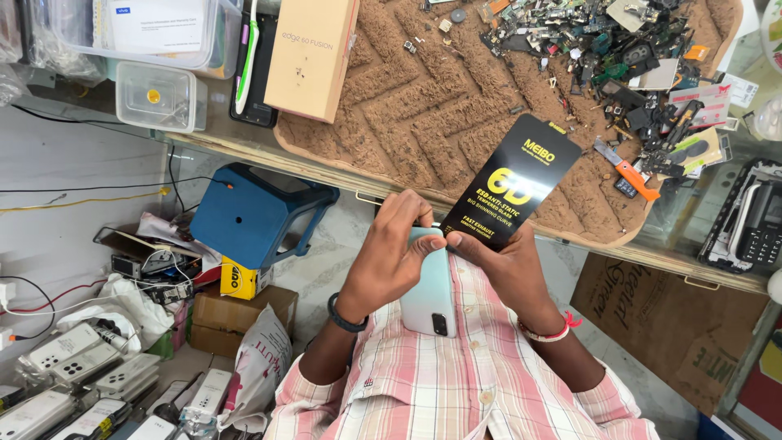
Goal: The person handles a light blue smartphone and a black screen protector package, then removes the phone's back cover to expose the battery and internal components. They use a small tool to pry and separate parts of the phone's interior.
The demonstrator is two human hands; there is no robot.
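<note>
- The left hand (389, 259) curls its fingers around the pale green phone (429, 293), held close against the shirt (440, 383).
- The right hand (509, 265) pinches a black packet (513, 183), keeping it upright above the phone.

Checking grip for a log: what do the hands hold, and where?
Left hand grips the pale phone at its top end; right hand pinches the black packet by its lower end.

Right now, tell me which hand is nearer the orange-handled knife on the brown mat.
Right. The right hand holds the black packet just below the mat's edge, down-left of the orange-handled knife. The left hand, on the pale green phone, sits farther left.
</note>
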